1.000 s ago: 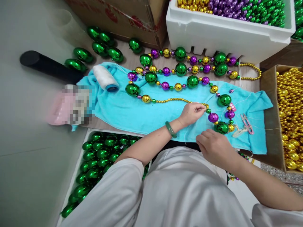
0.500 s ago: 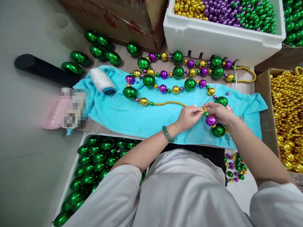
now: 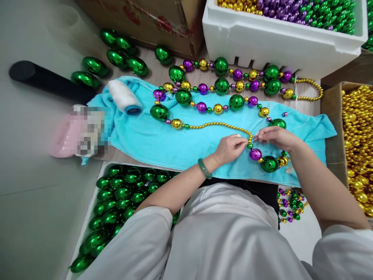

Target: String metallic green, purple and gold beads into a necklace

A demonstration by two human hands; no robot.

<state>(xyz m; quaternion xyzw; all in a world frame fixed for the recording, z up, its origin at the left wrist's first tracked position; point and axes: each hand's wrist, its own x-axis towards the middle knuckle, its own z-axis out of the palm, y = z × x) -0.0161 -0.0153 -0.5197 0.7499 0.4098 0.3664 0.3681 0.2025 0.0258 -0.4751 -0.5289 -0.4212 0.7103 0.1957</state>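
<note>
Here, near to far:
Bin: a white tray of green balls (image 3: 122, 194) sits low on the left, beside the person's lap.
Floor beads: a small heap of loose beads (image 3: 290, 204) lies low on the right, under the right forearm.
Left hand: the left hand (image 3: 230, 148), with a green bangle (image 3: 204, 169) on its wrist, has its grip pinched shut on the strand (image 3: 218, 125) of small gold beads, right where that strand ends.
Right hand: the right hand (image 3: 276, 138) meets the left fingertip to fingertip; its grip is pinched nearly closed on a thin white thread (image 3: 294, 128) at the same spot, though the thread there is too fine to see clearly.
Bead run: just below the 2 hands lie a small green bead, a purple ball (image 3: 255, 154), a big green ball (image 3: 269, 163) and a gold bead (image 3: 282, 160), all on 1 string and touching the towel.
Towel: the turquoise towel (image 3: 163, 144) covers the surface (image 3: 159, 76), with the strand lying across it.
Spool: a white thread cone (image 3: 124, 96) rests on its side at the towel's left end.
Necklaces: 3 rows of green, purple and gold beads (image 3: 221, 86) curve across the far edge of the towel.
Loose balls: several green balls (image 3: 116, 58) lie beyond the spool.
Far boxes: a white foam box (image 3: 279, 42) holds gold, purple and green beads; a carton (image 3: 359, 136) of gold beads stands at the right.
</note>
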